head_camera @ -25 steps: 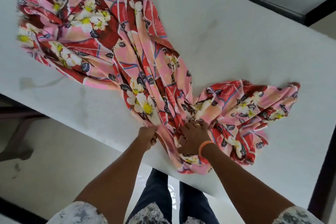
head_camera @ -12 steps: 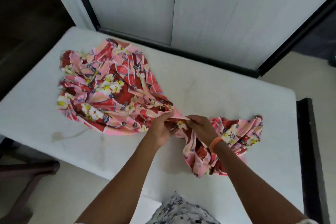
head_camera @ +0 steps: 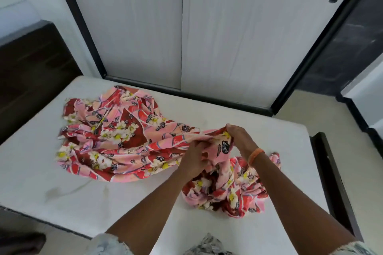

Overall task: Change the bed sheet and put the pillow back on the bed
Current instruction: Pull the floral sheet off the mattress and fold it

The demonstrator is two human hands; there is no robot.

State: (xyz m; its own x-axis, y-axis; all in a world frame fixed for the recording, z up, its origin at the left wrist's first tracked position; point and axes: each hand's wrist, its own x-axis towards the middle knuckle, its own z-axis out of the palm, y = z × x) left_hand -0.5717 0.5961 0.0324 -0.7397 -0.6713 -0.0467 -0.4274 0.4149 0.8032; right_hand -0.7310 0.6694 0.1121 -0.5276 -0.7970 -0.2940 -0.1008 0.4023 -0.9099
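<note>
Floral bed sheet [head_camera: 116, 143]: bunched on the bare mattress [head_camera: 207, 114], mostly left of your grip. Your left hand [head_camera: 196, 157] and right hand [head_camera: 238, 138] both pinch one edge. Spreading and tucking remain; no pillow in view.

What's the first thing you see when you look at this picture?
A bright flowery sheet in pink and red lies bunched up on the bare white mattress, spreading toward its left side. In the middle, the left hand and the right hand, which has an orange band on its wrist, both grip a fold of it, lifted off the mattress. Behind the bed stand tall pale wardrobe doors.
</note>
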